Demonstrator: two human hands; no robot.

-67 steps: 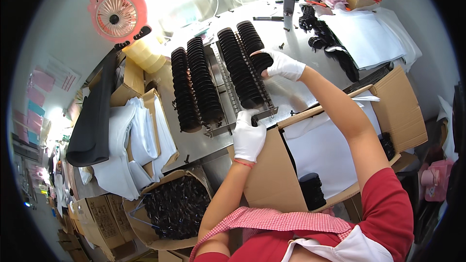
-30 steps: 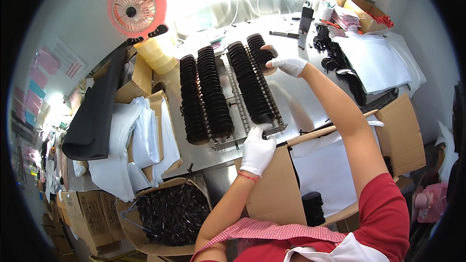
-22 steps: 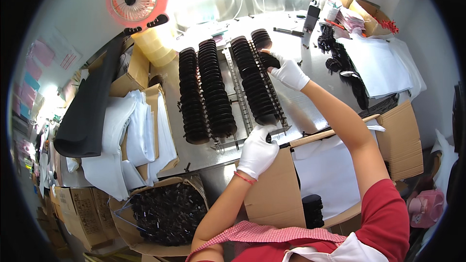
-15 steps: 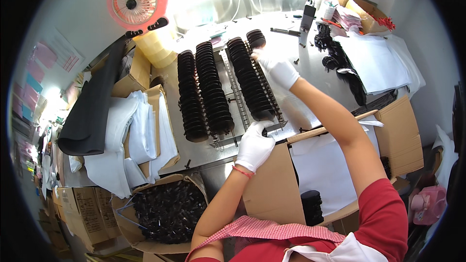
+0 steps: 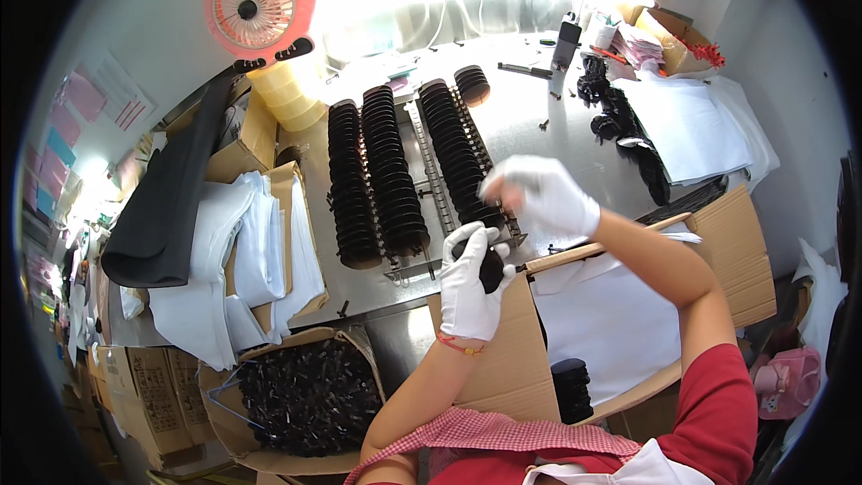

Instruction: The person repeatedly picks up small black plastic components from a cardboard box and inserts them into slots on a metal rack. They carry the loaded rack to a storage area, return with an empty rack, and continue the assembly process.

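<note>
Both my hands wear white gloves. My left hand (image 5: 473, 292) is closed around dark oval pieces (image 5: 491, 269), just off the near end of a metal rack (image 5: 426, 148). Beside it, slightly higher and to the right, hovers my right hand (image 5: 546, 196), fingertips bare and smeared by motion. Whether it holds anything I cannot make out. Long rows of black, flat, rounded pieces (image 5: 392, 171) stand packed on edge in the rack. At the far end of the rightmost row sits a short group of the same pieces (image 5: 471, 85).
An open carton (image 5: 494, 350) with white sheets and a black stack stands near right. Near left, another box holds many small black parts (image 5: 310, 395). White sheets (image 5: 256, 242) and a black roll (image 5: 171, 189) lie left, below a pink fan (image 5: 251, 4). Black bundles (image 5: 620, 117) lie right.
My right hand has come back from the rack's far end toward my left hand. My left hand has drawn slightly nearer me and turned, showing the black pieces in it.
</note>
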